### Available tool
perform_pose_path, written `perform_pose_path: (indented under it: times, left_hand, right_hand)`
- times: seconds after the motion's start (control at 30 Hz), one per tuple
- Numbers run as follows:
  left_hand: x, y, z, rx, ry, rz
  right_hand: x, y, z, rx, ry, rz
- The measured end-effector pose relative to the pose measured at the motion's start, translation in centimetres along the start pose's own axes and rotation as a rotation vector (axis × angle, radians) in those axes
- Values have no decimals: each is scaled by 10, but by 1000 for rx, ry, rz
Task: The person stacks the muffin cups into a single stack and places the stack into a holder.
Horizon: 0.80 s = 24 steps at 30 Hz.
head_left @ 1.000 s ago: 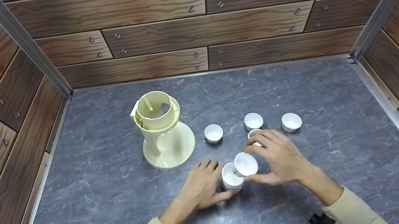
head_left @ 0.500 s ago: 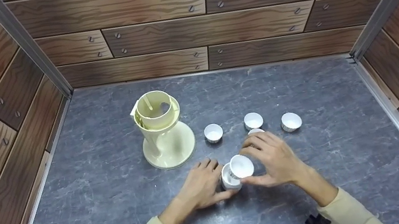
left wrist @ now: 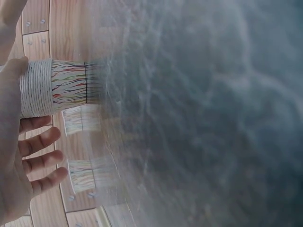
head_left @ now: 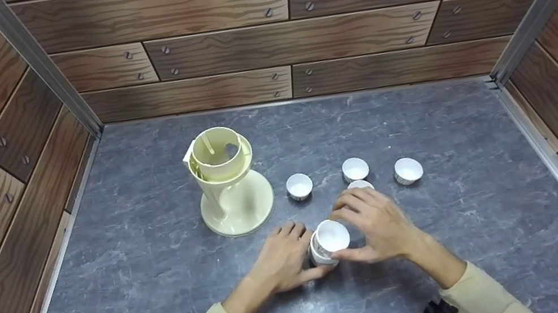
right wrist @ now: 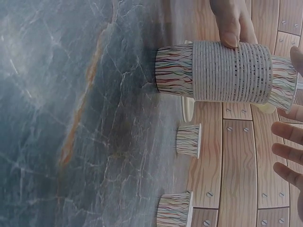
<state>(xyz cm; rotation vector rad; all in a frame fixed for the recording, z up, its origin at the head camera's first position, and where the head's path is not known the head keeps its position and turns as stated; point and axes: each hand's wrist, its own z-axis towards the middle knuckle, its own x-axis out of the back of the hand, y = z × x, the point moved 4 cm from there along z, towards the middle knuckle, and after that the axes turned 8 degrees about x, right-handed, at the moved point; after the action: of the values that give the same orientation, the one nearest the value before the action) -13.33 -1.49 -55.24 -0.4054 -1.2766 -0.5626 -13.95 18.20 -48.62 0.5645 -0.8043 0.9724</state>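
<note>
My left hand [head_left: 283, 259] holds a tall stack of nested paper baking cups [right wrist: 232, 73], thumb on one side and fingers on the other. The stack stands upright on the table, white with thin coloured squiggly lines on its lowest cup. My right hand [head_left: 377, 225] pinches a single paper baking cup [head_left: 333, 236] by its rim between thumb and fingers. That cup sits tilted at the stack's mouth, its base inside the top one in the right wrist view. In the left wrist view, the stack [left wrist: 37, 90] shows beside my left thumb.
A cream plastic stand [head_left: 237, 210] with a round base and an open cylinder on top is behind my left hand. Loose cups stand beyond my hands: one to the left [head_left: 299, 186], one at the right [head_left: 408, 170], others between them. Wood-patterned walls enclose the table.
My right hand has moved left and slightly down, bringing its cup from the stack's right edge to over the stack's mouth. My left hand has stayed on the stack.
</note>
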Motion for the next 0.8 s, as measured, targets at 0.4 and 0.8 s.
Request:
perform_pose_path:
  times: [0.4, 0.8]
  left_hand:
    - [0, 0, 1, 5, -37, -4]
    - [1, 0, 1, -1, -17, -7]
  right_hand:
    - [-12, 1, -3, 14, -7, -1]
    - [-17, -1, -4, 14, -15, 9]
